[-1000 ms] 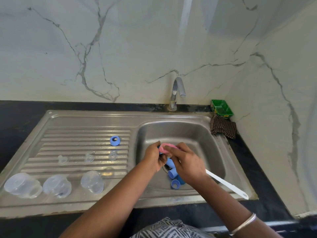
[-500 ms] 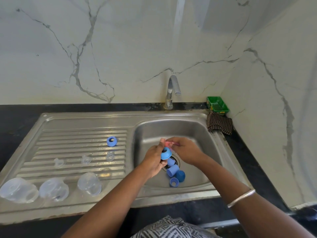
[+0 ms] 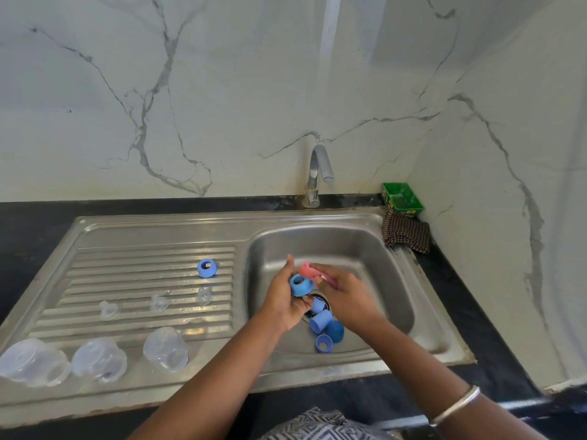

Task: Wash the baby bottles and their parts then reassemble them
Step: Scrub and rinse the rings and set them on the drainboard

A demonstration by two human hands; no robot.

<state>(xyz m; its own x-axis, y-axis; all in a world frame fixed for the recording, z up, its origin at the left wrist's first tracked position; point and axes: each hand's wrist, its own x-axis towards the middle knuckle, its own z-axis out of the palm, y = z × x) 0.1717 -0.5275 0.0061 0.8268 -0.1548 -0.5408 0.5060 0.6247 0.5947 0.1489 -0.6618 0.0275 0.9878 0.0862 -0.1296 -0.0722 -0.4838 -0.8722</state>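
Over the sink basin [image 3: 374,249], my left hand [image 3: 282,300] grips a blue bottle collar ring [image 3: 300,284]. My right hand [image 3: 344,296] holds a pink sponge brush [image 3: 309,270] just right of the ring, its handle hidden under my hand. Several blue caps and rings [image 3: 324,328] lie by the drain. On the drainboard [image 3: 95,258] sit another blue ring [image 3: 207,268], three clear teats [image 3: 158,303] and three clear bottles [image 3: 98,360] lying mouth down or on their sides.
A steel tap [image 3: 317,173] stands behind the basin. A green tray [image 3: 401,198] and a checked cloth [image 3: 406,233] sit at the back right corner. Black counter surrounds the sink, and marble walls close in behind and to the right.
My left hand has turned the blue ring so its opening faces up. The pink brush has pulled out to the right of it, and its white handle is no longer visible.
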